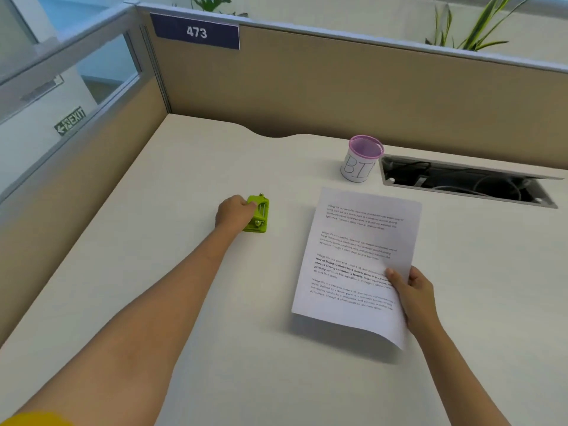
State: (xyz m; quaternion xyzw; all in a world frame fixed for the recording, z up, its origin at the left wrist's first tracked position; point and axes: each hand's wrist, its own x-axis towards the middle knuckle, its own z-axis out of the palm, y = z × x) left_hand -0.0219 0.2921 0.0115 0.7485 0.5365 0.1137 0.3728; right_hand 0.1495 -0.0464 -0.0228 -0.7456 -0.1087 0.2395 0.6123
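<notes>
Entry, desk at a cubicle, head view.

1. Left hand [234, 212], left of frame centre: we recorded it at the end of an outstretched arm, fingers curled round the left side of the green hole punch [260, 214].
2. Green hole punch: it stood on the desk [184, 302] just left of centre, its metal parts facing up, well apart from the paper.
3. Right hand [415, 292], lower right of the frame: thumb on top of the printed sheet [356, 253], fingers beneath, pinching its right edge near the lower corner. The 2 hands were well apart, each clamped on its own thing.
4. Printed sheet: white, with 4 blocks of small text, 1 partly in bold. It lay right of centre, tilted slightly. Its near edge cast a shadow on the desk and its lower right corner curled. We could not tell whether it was 1 sheet or several.
5. Pink mesh cup [362, 159], upper right of centre: upright, wrapped in white paper lettered "BI".
6. Cable hatch [461, 181], just right of the cup: open, with dark cables inside.
7. Partition [338, 87], across the top: tan, with a number plate [196, 32] reading 473.
8. Exit sign [70, 121], far left, seen through glass.
9. Plants [479, 23], upper right, behind the partition.
</notes>
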